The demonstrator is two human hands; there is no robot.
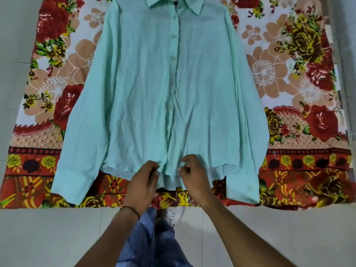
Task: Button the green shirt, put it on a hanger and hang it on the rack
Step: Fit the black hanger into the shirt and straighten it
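The green shirt (134, 93) lies flat and face up on a flowered cloth, collar at the far end, both sleeves stretched down its sides. Several buttons run down its front placket. My left hand (142, 184) pinches the left edge of the placket at the bottom hem. My right hand (194, 176) pinches the fabric on the other side of the placket, a little apart from the left hand. The bottom-most button is hidden by my fingers. No hanger or rack is in view.
The flowered cloth (300, 78) with red and yellow blooms covers the floor under the shirt. Pale floor tiles (57, 234) border it on the near side and left. My blue striped trousers and a white shoe (173, 216) show between my forearms.
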